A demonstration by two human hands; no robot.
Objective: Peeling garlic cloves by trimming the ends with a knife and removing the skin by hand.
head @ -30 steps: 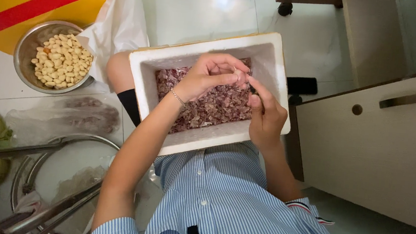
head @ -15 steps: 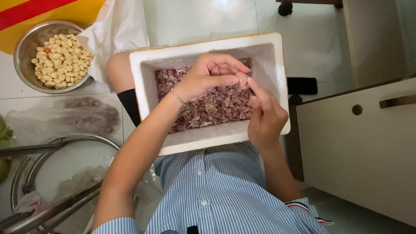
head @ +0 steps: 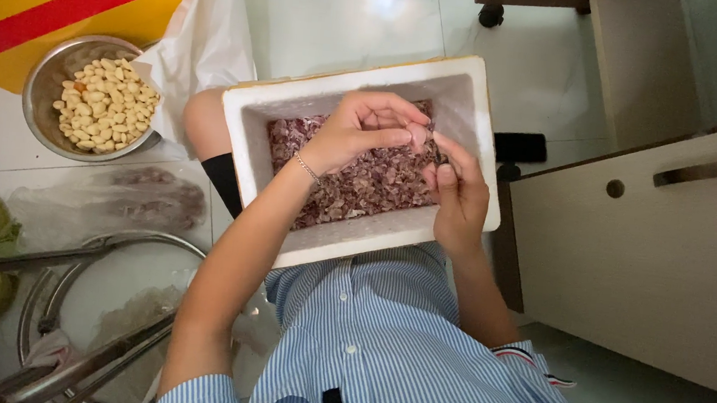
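Tiled floor and a pale cabinet (head: 653, 250) frame the head view, our only one. We see almost nothing changed over the last second: both hands stay over the white foam box (head: 358, 103) on our lap, filled with reddish skins (head: 360, 185). Left hand (head: 359, 133) and right hand (head: 458, 188) pinch one small pale nut (head: 419, 134) between fingertips, grip narrow. Peeling looks ongoing, we judge. Far left, a metal bowl (head: 49, 75) holds peeled nuts (head: 106, 105).
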